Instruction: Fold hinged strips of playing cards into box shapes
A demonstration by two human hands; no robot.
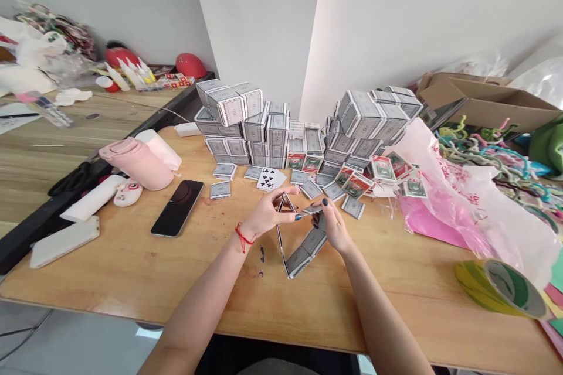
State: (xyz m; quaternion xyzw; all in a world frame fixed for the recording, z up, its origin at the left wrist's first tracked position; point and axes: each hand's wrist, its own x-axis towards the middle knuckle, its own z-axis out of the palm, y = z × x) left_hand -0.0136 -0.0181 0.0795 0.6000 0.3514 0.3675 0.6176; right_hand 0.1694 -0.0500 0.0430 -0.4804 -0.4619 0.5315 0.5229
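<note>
Two bare forearms [206,304] reach up from the bottom edge of the frame to a stand of playing cards [305,251] at the centre of a wooden table [132,281]. The left hand [268,215] — a red string [241,236] at its wrist — pinches the peak of a small card triangle between thumb and fingertips. Just beside it, the right hand [333,224] closes thumb and forefinger on a single card held flat at about the same height. Below the hands more cards lean edge to edge, their lower ends on the tabletop.

The cards look very light, thin and springy, with slick faces likely to slide on the wood — a knock or a draught could probably tip them. A gentle fingertip hold on the short edges or corners, never a squeeze across the face, seems the safest grip.

At upper centre, grey deck boxes [246,123] stand in stacks, with loose decks [352,184] scattered in front. A dark phone [178,208] lies left of centre and a pink pouch [136,163] farther left. A pink bag [440,187] spreads at right, with a tape roll [505,287] at lower right.
</note>
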